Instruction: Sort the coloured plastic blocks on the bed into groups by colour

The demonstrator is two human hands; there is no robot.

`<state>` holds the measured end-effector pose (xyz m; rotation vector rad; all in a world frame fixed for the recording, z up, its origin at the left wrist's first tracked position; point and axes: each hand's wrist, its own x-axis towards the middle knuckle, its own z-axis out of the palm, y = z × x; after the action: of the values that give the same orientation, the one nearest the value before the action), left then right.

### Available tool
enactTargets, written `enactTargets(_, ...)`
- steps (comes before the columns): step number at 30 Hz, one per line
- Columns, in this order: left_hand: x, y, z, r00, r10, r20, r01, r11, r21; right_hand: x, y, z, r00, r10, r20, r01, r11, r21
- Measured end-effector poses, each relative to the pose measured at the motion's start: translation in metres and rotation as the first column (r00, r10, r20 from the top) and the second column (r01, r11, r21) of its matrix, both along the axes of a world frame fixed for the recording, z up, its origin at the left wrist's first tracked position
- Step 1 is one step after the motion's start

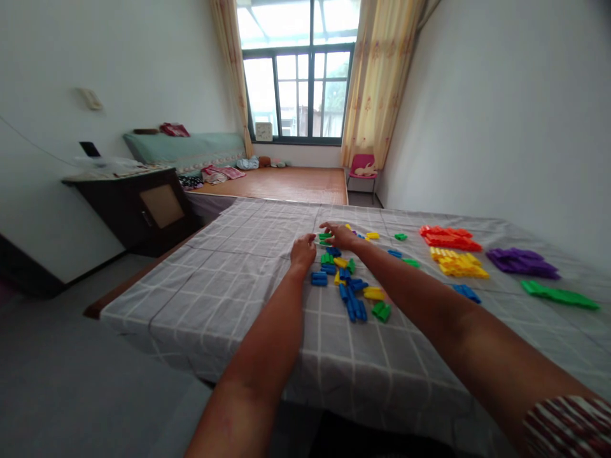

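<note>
Small plastic pieces shaped like clothes pegs lie in a loose heap on the cloth-covered table. At the far end of this heap, my left hand (303, 250) has its fingers curled together beside a green peg-like piece (325, 236). Whatever may be in its fingertips is too small to make out. From the right, my right hand (340, 236) reaches over the same green piece, fingers stretched out and apart. Nearer to me are blue pieces (319, 278), a yellow piece (374, 293) and another green piece (381, 311).
To the right lie sorted groups: orange (449, 237), yellow (458, 263), purple (522, 263) and green (559, 295) pieces, plus a few blue ones (466, 292). A checked grey cloth (214, 273) covers the table. Behind it stand a bed (286, 183) and a pink chair (363, 166).
</note>
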<state>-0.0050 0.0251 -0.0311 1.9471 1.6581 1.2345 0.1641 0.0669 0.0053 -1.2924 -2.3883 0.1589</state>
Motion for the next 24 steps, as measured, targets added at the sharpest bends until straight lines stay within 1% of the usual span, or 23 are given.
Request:
enactTargets(2, 0.002, 0.001, 0.002, 0.997, -0.034, 0.066, 0.031, 0.999, 0.036, 0.01, -0.006, 0.003, 0.99, 0.034, -0.136, -0.035, 0.999, -0.004)
enactTargets(3, 0.004, 0.001, 0.002, 0.992, -0.078, 0.103, 0.073, 0.996, 0.055, 0.015, -0.01, 0.004, 0.98, 0.051, -0.191, -0.054, 0.999, -0.009)
enactTargets(5, 0.01, 0.0, 0.004, 0.956, -0.217, 0.197, 0.205, 0.976, 0.081, 0.025, -0.019, 0.004, 0.95, 0.074, -0.303, -0.084, 0.996, -0.021)
enactTargets(7, 0.016, -0.003, 0.005, 0.876, -0.364, 0.315, 0.36, 0.93, 0.072, 0.036, -0.029, 0.001, 0.903, 0.061, -0.426, -0.104, 0.992, -0.077)
enactTargets(8, 0.019, -0.005, 0.005, 0.829, -0.416, 0.373, 0.426, 0.903, 0.058, 0.042, -0.034, -0.001, 0.865, 0.045, -0.5, -0.125, 0.984, -0.127)
enactTargets(10, 0.022, -0.009, 0.007, 0.751, -0.469, 0.464, 0.518, 0.855, 0.026, 0.055, -0.045, -0.005, 0.761, -0.006, -0.648, -0.203, 0.947, -0.248)
enactTargets(12, 0.024, -0.014, 0.009, 0.713, -0.488, 0.504, 0.566, 0.824, -0.002, 0.071, -0.054, -0.008, 0.661, -0.078, -0.746, -0.271, 0.903, -0.334)
enactTargets(13, 0.024, -0.016, 0.01, 0.706, -0.495, 0.507, 0.58, 0.815, -0.013, 0.079, -0.059, -0.008, 0.63, -0.115, -0.768, -0.273, 0.893, -0.358)
enactTargets(15, 0.025, -0.02, 0.012, 0.714, -0.504, 0.486, 0.593, 0.804, -0.037, 0.093, -0.068, -0.008, 0.602, -0.188, -0.776, -0.224, 0.893, -0.39)
enactTargets(16, 0.025, -0.021, 0.013, 0.731, -0.499, 0.465, 0.585, 0.81, -0.05, 0.1, -0.072, -0.008, 0.594, -0.22, -0.774, -0.194, 0.894, -0.404)
enactTargets(18, 0.025, -0.023, 0.016, 0.789, -0.461, 0.405, 0.532, 0.843, -0.078, 0.112, -0.08, -0.006, 0.572, -0.277, -0.772, -0.152, 0.889, -0.432)
enactTargets(20, 0.023, -0.023, 0.017, 0.857, -0.405, 0.318, 0.454, 0.886, -0.097, 0.124, -0.088, -0.006, 0.551, -0.312, -0.774, -0.136, 0.881, -0.453)
enactTargets(22, 0.019, -0.021, 0.018, 0.906, -0.355, 0.231, 0.384, 0.918, -0.096, 0.139, -0.095, -0.005, 0.548, -0.311, -0.777, -0.137, 0.883, -0.45)
enactTargets(24, 0.013, -0.017, 0.018, 0.936, -0.3, 0.184, 0.319, 0.944, -0.081, 0.161, -0.099, -0.003, 0.552, -0.281, -0.785, -0.136, 0.899, -0.417)
